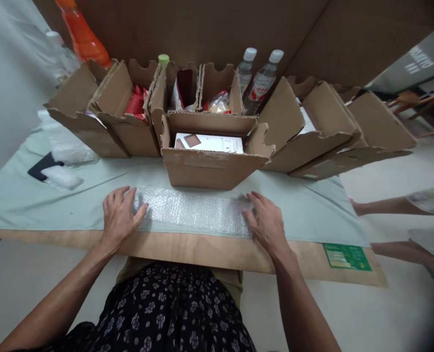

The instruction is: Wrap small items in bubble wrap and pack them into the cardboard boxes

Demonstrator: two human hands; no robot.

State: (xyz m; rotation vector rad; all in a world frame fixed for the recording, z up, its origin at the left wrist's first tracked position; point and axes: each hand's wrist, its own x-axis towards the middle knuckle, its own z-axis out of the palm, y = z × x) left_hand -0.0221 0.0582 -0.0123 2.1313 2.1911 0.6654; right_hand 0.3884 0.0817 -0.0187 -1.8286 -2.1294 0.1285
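Note:
A strip of clear bubble wrap (191, 209) lies flat on the pale green cloth, running left to right in front of me. My left hand (119, 212) is at its left end, with thumb and fingers spread apart over the edge. At the opposite end, my right hand (266, 220) has its thumb and fingers apart too, touching or just above the wrap. Neither hand visibly grips it. Right behind the strip stands a small cardboard box (202, 168) holding a white printed carton (217, 143).
More cardboard bins stand behind, with red packets (136, 103) and a snack bag (218, 103). Water bottles (262, 80) and an orange bottle (82, 36) rise at the back. More bubble wrap (68, 142) lies left, a green card (347, 257) right. Another person's legs (389, 204) show at right.

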